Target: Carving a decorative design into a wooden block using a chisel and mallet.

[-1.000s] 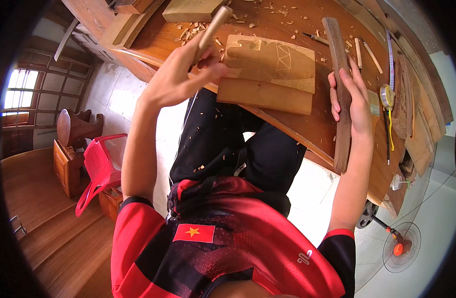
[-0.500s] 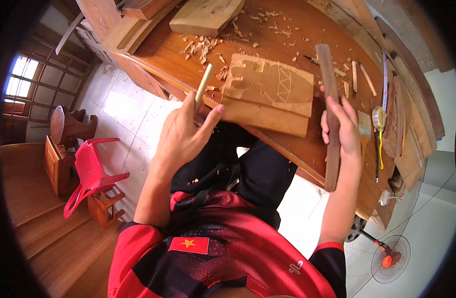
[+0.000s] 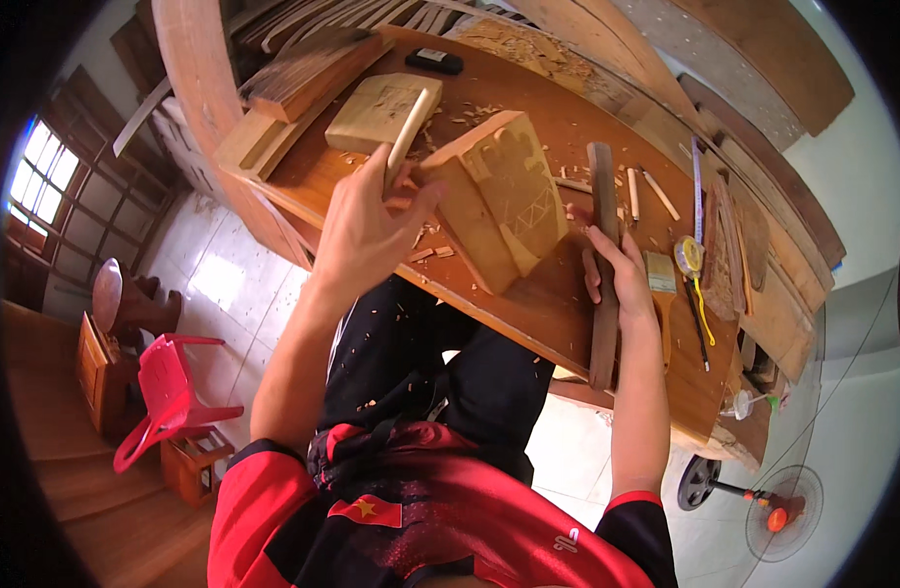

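My left hand (image 3: 362, 230) grips a pale cylindrical wooden tool handle (image 3: 411, 127), held upright at the bench's left side; its lower end is hidden by my fingers. My thumb is at the left edge of a carved board (image 3: 524, 206), though I cannot tell if it touches. The board shows incised zigzag lines and cut shapes and sits angled on a plainer wooden block (image 3: 470, 230). My right hand (image 3: 622, 279) is closed around a long dark wooden bar (image 3: 602, 186), right of the board.
The wooden bench (image 3: 293, 191) carries shavings, a pale block (image 3: 362, 108), slim tools (image 3: 656, 191), a brush (image 3: 661, 269), a yellow tape measure (image 3: 687, 255) and stacked planks (image 3: 313, 73). A red chair (image 3: 175, 392) stands at left, a fan (image 3: 781, 510) at lower right.
The carved board and the block under it have turned from lying crosswise to a steep angle. My right hand and bar have moved left and lower in the view, which has shifted.
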